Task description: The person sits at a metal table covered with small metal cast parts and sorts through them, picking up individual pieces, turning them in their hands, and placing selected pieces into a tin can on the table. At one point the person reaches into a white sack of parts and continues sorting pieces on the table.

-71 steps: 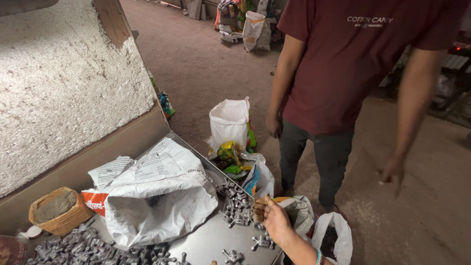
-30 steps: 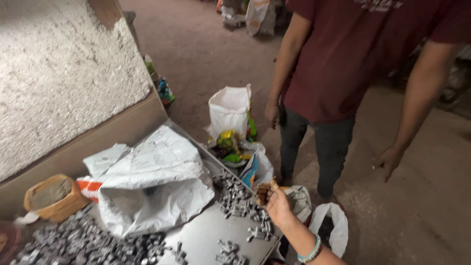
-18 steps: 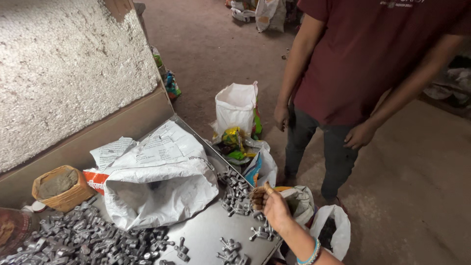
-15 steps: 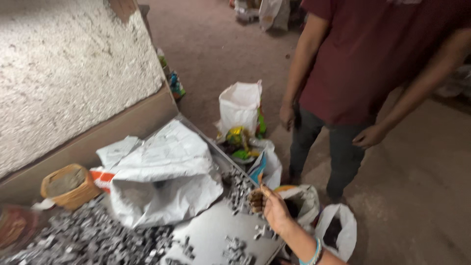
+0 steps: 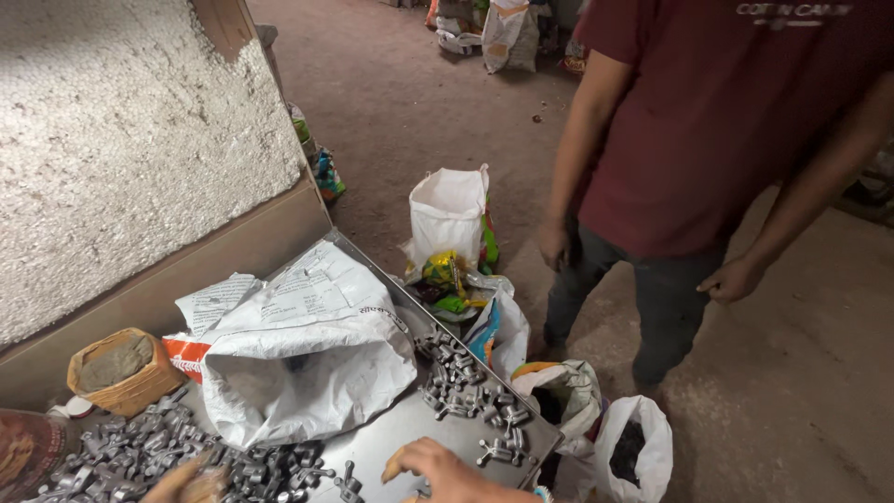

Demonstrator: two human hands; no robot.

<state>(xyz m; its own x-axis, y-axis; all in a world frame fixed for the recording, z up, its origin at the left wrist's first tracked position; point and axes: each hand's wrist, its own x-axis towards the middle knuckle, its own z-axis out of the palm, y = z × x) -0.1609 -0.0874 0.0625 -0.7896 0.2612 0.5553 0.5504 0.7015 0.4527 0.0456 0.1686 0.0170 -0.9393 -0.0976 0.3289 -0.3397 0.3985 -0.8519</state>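
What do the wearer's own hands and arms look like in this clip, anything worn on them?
Both are bare, with no gloves or sleeves showing. The right hand enters from the bottom edge with a light blue bangle at the wrist. The left hand is blurred and mostly cut off, so nothing worn can be told.

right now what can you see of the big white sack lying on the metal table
The big white woven sack lies on its side on the grey metal table, crumpled, its open mouth facing the camera and dark inside. Its upper face carries small dark print, and an orange patch shows at its left edge. Small grey metal parts lie heaped along its right and front edges. A small woven basket sits just left of it.
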